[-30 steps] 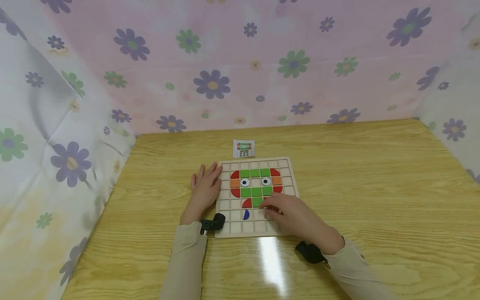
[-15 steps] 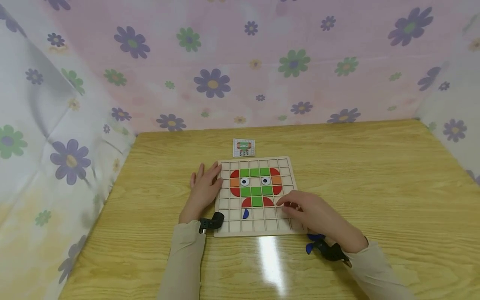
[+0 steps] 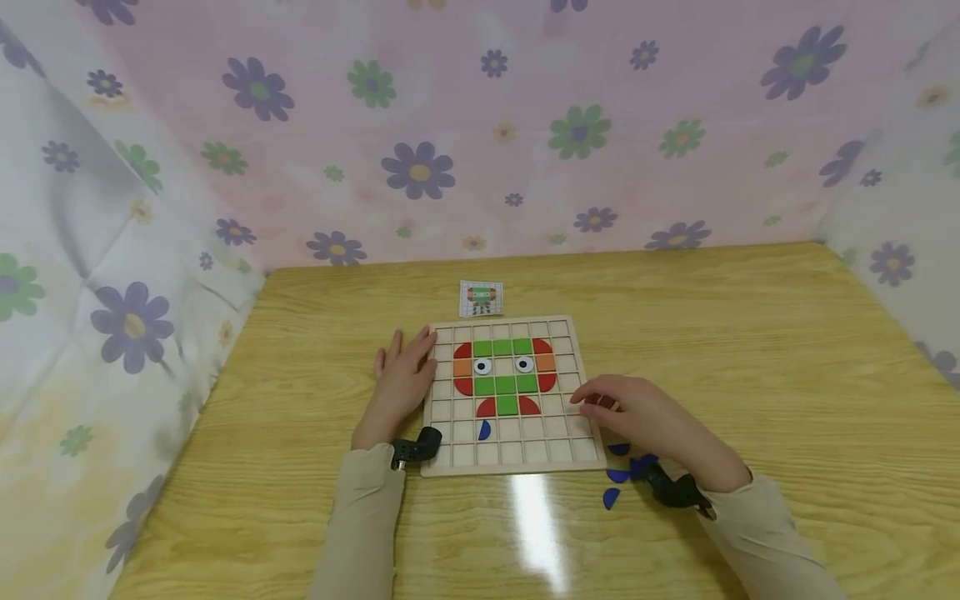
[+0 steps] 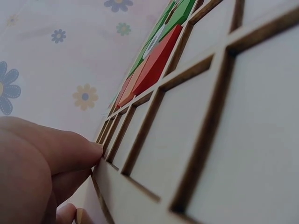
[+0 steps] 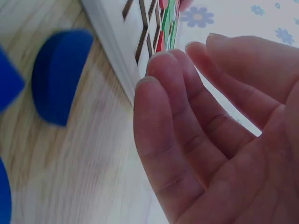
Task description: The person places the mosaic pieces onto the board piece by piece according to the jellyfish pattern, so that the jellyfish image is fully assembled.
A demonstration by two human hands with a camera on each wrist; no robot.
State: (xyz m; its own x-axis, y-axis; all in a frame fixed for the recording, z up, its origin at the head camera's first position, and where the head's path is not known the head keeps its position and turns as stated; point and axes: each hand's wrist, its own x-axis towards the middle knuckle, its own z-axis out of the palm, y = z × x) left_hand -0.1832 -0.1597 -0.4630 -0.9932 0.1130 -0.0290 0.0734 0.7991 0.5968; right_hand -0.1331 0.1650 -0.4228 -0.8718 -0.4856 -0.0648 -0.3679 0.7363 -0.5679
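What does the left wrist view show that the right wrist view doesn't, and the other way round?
Only left wrist: an orange tile and, close up, the left hand at the board's edge. Only right wrist: the right hand and blue pieces. Both: the gridded board, red pieces, green pieces and flowered cloth.

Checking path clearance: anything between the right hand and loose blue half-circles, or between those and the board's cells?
Nothing visible between the right hand and the loose blue half-circles, though the black wrist camera overlaps the group in the head view. Toward the wooden grid board, only its own edge intervenes.
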